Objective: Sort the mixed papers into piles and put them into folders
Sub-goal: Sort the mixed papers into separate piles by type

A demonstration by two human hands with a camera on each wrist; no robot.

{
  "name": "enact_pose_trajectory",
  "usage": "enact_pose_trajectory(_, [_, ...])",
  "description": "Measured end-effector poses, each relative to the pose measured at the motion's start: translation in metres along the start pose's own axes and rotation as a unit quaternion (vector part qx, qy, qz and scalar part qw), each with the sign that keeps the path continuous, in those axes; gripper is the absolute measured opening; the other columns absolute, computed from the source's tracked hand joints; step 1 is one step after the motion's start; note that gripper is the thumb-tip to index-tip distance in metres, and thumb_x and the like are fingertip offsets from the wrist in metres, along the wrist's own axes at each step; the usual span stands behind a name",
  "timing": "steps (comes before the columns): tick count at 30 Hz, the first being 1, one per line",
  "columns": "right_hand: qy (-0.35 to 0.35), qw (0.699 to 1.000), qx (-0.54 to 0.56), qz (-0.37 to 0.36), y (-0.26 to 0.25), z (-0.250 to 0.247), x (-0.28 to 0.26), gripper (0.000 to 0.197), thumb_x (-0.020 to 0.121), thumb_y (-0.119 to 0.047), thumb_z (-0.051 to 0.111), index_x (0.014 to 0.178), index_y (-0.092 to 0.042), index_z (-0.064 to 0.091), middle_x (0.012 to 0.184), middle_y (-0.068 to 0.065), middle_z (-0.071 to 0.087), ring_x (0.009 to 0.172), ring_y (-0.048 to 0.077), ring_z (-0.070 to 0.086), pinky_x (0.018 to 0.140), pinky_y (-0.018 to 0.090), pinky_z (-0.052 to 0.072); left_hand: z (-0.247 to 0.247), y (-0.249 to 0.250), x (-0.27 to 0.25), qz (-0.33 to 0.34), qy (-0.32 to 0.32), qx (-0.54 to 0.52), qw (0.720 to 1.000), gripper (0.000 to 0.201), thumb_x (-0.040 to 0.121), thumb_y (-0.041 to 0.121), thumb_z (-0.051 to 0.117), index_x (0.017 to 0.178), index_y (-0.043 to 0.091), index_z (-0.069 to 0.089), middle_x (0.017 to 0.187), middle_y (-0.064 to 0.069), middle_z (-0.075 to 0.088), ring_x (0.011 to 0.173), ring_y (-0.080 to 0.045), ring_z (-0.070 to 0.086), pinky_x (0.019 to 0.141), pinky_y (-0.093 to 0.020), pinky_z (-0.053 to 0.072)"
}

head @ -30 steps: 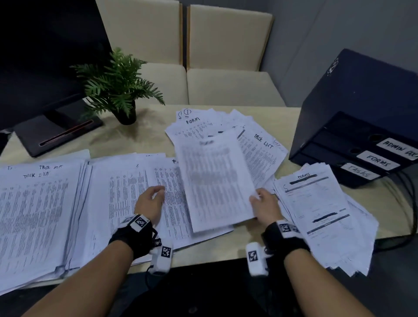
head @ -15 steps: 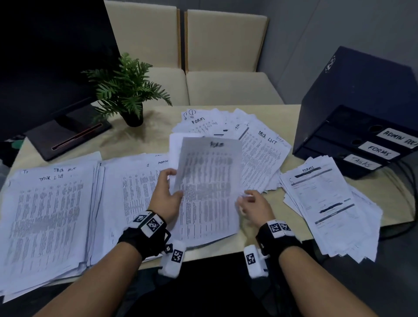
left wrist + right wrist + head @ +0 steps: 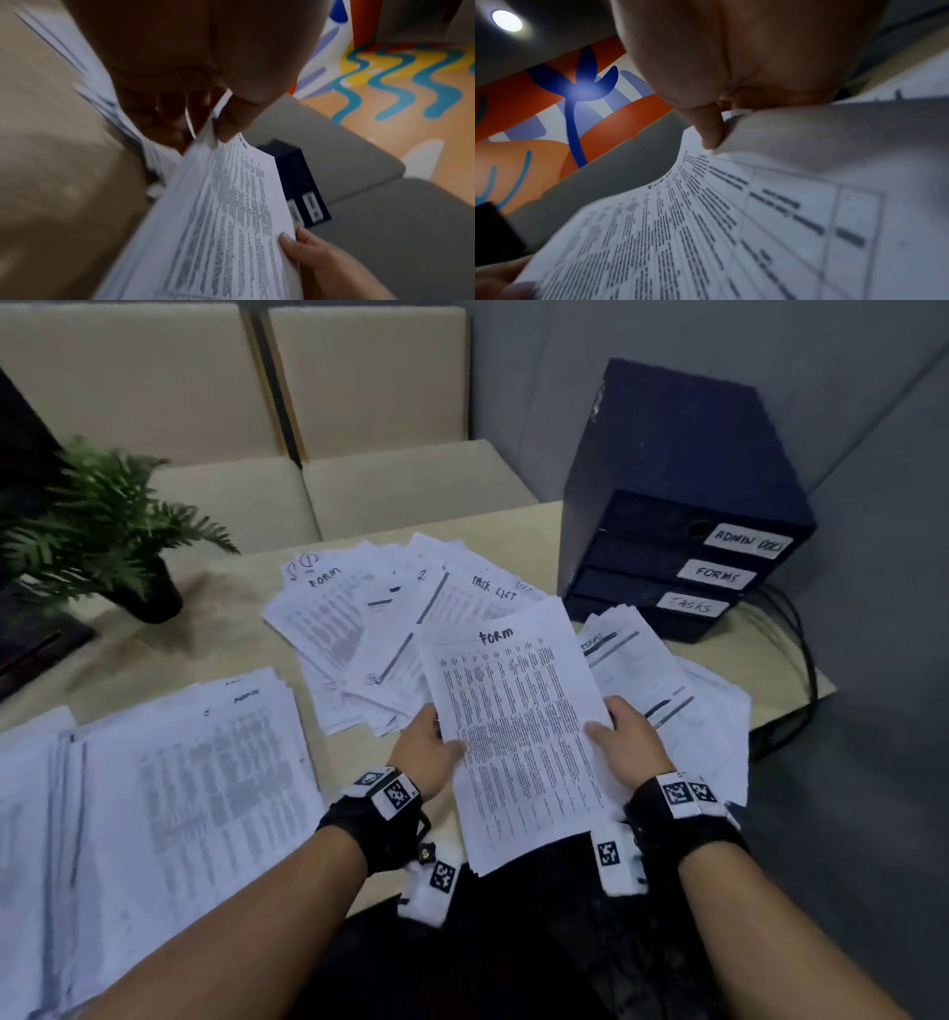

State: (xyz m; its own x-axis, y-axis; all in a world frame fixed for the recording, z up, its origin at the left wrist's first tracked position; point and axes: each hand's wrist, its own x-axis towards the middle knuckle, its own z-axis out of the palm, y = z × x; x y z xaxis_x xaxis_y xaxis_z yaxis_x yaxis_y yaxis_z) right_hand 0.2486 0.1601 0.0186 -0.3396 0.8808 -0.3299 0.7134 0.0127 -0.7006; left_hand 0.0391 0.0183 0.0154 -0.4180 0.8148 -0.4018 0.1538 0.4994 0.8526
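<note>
A thin stack of printed sheets headed FORM (image 3: 518, 731) is held up over the table's front edge by both hands. My left hand (image 3: 429, 752) pinches its left edge, thumb on top (image 3: 228, 119). My right hand (image 3: 624, 742) grips the right edge with the thumb across the page (image 3: 709, 130). Behind it lies the mixed spread of papers (image 3: 380, 618). To the right sits the forms pile (image 3: 667, 690). A pile marked ADMIN (image 3: 205, 783) lies at the left. The dark blue drawer box (image 3: 678, 505) carries labels ADMIN DOCS, FORMS and TASKS.
A potted fern (image 3: 108, 541) stands at the back left of the beige table (image 3: 205, 629), next to a dark flat stand (image 3: 31, 639). Cream chairs (image 3: 390, 433) line the far side. Black cables (image 3: 806, 670) hang off the right table edge.
The held sheets moved right, from above the admin pile to beside the forms pile. My left hand came off the admin pile and took their left edge. The view swung right.
</note>
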Motion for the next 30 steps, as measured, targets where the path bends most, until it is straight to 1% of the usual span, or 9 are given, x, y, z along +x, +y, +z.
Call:
enact_pose_trajectory(2, [0.025, 0.999, -0.024, 0.018, 0.017, -0.031, 0.016, 0.015, 0.096, -0.012, 0.051, 0.111, -0.009, 0.055, 0.107, 0.002, 0.061, 0.096, 0.021, 0.054, 0.076, 0.027, 0.037, 0.031, 0.016, 0.014, -0.001, -0.022, 0.046, 0.999, 0.013, 0.088, 0.008, 0.057, 0.088, 0.017, 0.048, 0.079, 0.003, 0.056, 0.076, -0.019, 0.052, 0.054, -0.018, 0.034])
enact_pose_trajectory(5, [0.040, 0.996, -0.072, 0.035, 0.043, -0.072, 0.045, 0.012, 0.095, -0.012, 0.052, 0.106, -0.011, 0.055, 0.102, 0.005, 0.061, 0.091, 0.023, 0.055, 0.073, 0.027, 0.035, 0.079, 0.039, 0.039, -0.015, -0.050, 0.086, 0.995, 0.030, 0.087, 0.010, 0.059, 0.069, 0.022, 0.039, 0.069, 0.003, 0.049, 0.070, -0.019, 0.051, 0.052, -0.022, 0.033])
enact_pose_trajectory(13, [0.019, 0.984, -0.161, 0.074, 0.089, -0.134, 0.111, 0.027, 0.095, -0.010, 0.049, 0.121, -0.012, 0.057, 0.109, 0.015, 0.063, 0.085, 0.024, 0.050, 0.070, 0.025, 0.037, 0.170, 0.066, 0.092, -0.083, -0.092, 0.114, 0.986, 0.004, 0.085, 0.011, 0.058, 0.085, 0.015, 0.057, 0.080, -0.009, 0.070, 0.057, -0.015, 0.060, 0.052, -0.021, 0.046])
enact_pose_trajectory(15, [-0.001, 0.982, -0.169, 0.089, 0.099, -0.136, 0.122, 0.030, 0.095, -0.011, 0.050, 0.124, -0.012, 0.055, 0.113, 0.014, 0.064, 0.087, 0.024, 0.051, 0.073, 0.025, 0.041, 0.177, 0.066, 0.098, -0.111, -0.101, 0.127, 0.981, 0.021, 0.087, 0.016, 0.058, 0.107, 0.012, 0.058, 0.084, -0.006, 0.068, 0.057, -0.011, 0.059, 0.046, -0.016, 0.042])
enact_pose_trajectory(19, [0.025, 0.978, -0.174, 0.110, 0.104, -0.129, 0.132, 0.040, 0.089, -0.020, 0.061, 0.128, -0.014, 0.052, 0.124, 0.013, 0.058, 0.104, 0.031, 0.054, 0.088, 0.036, 0.044, 0.169, 0.067, 0.107, -0.123, -0.087, 0.154, 0.977, 0.054, 0.087, 0.023, 0.058, 0.138, 0.010, 0.043, 0.119, -0.010, 0.063, 0.094, -0.027, 0.066, 0.074, -0.028, 0.050])
enact_pose_trajectory(21, [0.065, 0.976, -0.189, 0.090, 0.096, -0.123, 0.135, 0.052, 0.086, -0.026, 0.066, 0.134, -0.016, 0.049, 0.132, 0.012, 0.050, 0.119, 0.034, 0.046, 0.100, 0.043, 0.039, 0.159, 0.071, 0.109, -0.106, -0.054, 0.130, 0.984, 0.053, 0.087, 0.021, 0.058, 0.137, 0.013, 0.043, 0.112, -0.006, 0.064, 0.096, -0.029, 0.065, 0.084, -0.033, 0.051])
enact_pose_trajectory(23, [0.068, 0.981, -0.176, 0.053, 0.078, -0.114, 0.137, 0.048, 0.087, -0.029, 0.066, 0.131, -0.016, 0.052, 0.133, 0.010, 0.047, 0.120, 0.031, 0.045, 0.102, 0.042, 0.039, 0.145, 0.074, 0.108, -0.078, -0.010, 0.091, 0.993, 0.046, 0.087, 0.017, 0.058, 0.132, 0.014, 0.048, 0.104, -0.003, 0.062, 0.090, -0.026, 0.063, 0.083, -0.034, 0.051])
enact_pose_trajectory(27, [-0.025, 0.996, -0.083, -0.013, 0.038, -0.080, 0.138, 0.023, 0.089, -0.028, 0.065, 0.107, -0.016, 0.063, 0.116, 0.004, 0.058, 0.105, 0.023, 0.057, 0.092, 0.031, 0.046, 0.106, 0.074, 0.102, -0.035, 0.074, 0.062, 0.995, 0.036, 0.086, 0.013, 0.060, 0.122, 0.015, 0.057, 0.113, -0.004, 0.062, 0.095, -0.023, 0.062, 0.089, -0.035, 0.051])
enact_pose_trajectory(30, [-0.096, 0.994, -0.036, -0.034, 0.010, -0.042, 0.130, 0.012, 0.087, -0.026, 0.068, 0.094, -0.018, 0.063, 0.097, 0.000, 0.063, 0.094, 0.020, 0.060, 0.087, 0.032, 0.050, 0.074, 0.063, 0.097, -0.032, 0.117, 0.128, 0.984, 0.038, 0.088, 0.011, 0.056, 0.126, 0.015, 0.056, 0.120, -0.003, 0.059, 0.102, -0.018, 0.057, 0.087, -0.023, 0.041])
